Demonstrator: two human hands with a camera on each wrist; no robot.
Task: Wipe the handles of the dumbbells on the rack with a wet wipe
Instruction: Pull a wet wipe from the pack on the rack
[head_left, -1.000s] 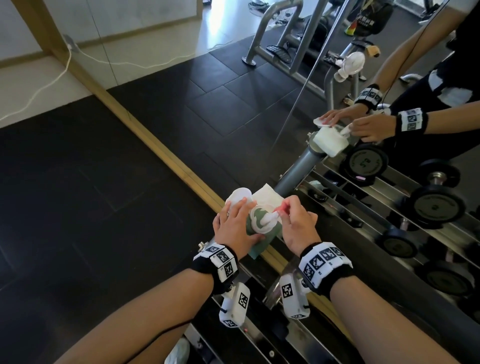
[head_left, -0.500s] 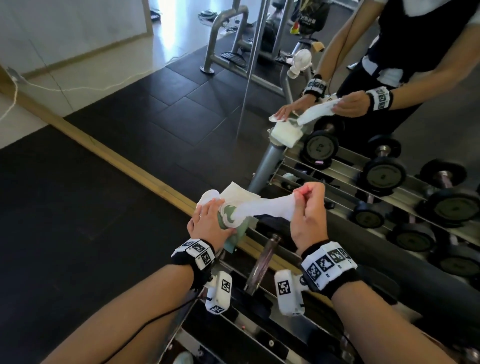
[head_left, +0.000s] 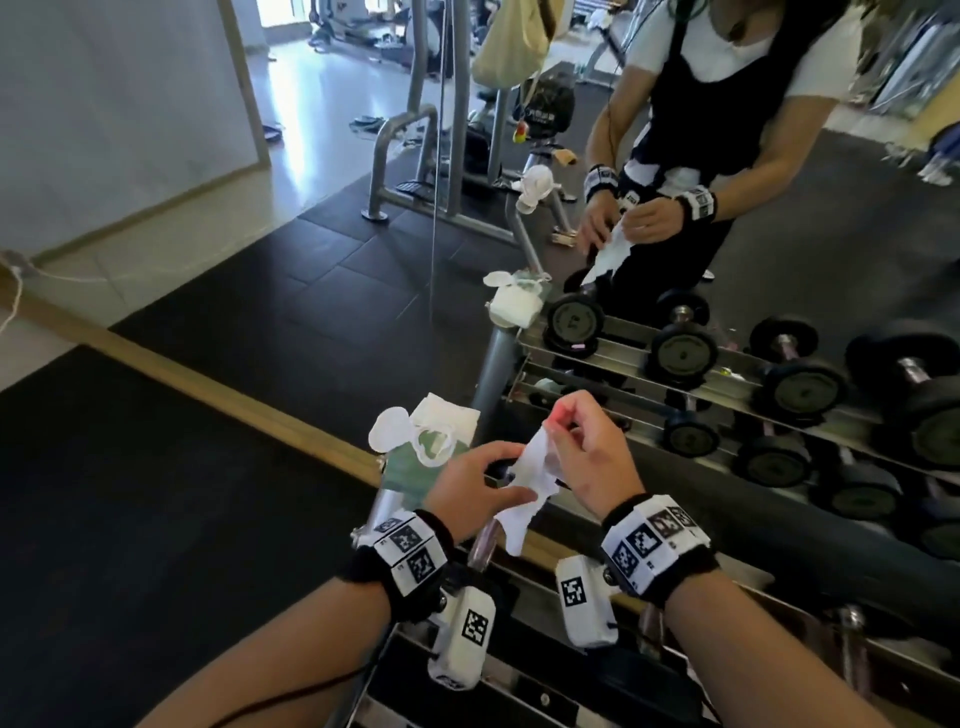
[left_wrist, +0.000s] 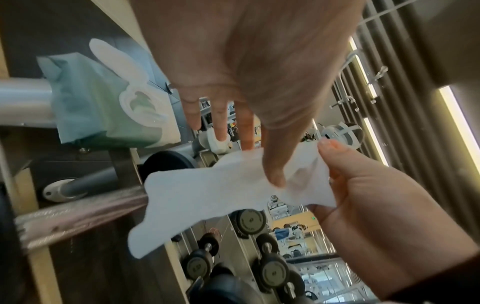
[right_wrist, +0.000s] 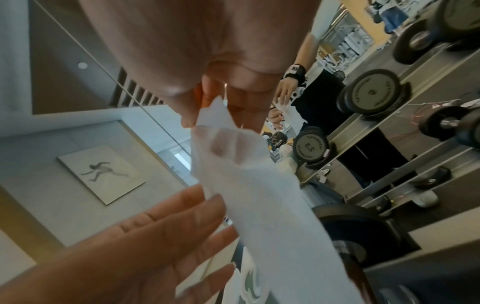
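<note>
A white wet wipe (head_left: 524, 483) hangs free in the air, pinched at its top by my right hand (head_left: 558, 431). My left hand (head_left: 511, 480) reaches in from the left with straight fingers, and its thumb lies on the wipe (left_wrist: 207, 191). The green wipes pack (head_left: 415, 457) sits on the rack's post with its white lid flipped open. A metal dumbbell handle (head_left: 480, 545) lies just below my hands, and the left wrist view shows this handle (left_wrist: 78, 214) behind the wipe. From the right wrist, the wipe (right_wrist: 259, 205) is seen trailing down from my pinching fingers (right_wrist: 207, 111).
A wall mirror with a wooden bottom strip (head_left: 234, 400) stands right behind the rack (head_left: 519, 670). It reflects several black dumbbells (head_left: 680, 353) and me. Black rubber floor (head_left: 156, 519) lies to the left. A cable machine (head_left: 431, 156) shows in the reflection.
My right hand has pulled the wipe fully out of the pack and lifted it. My left hand let go of the pack and moved right to the wipe.
</note>
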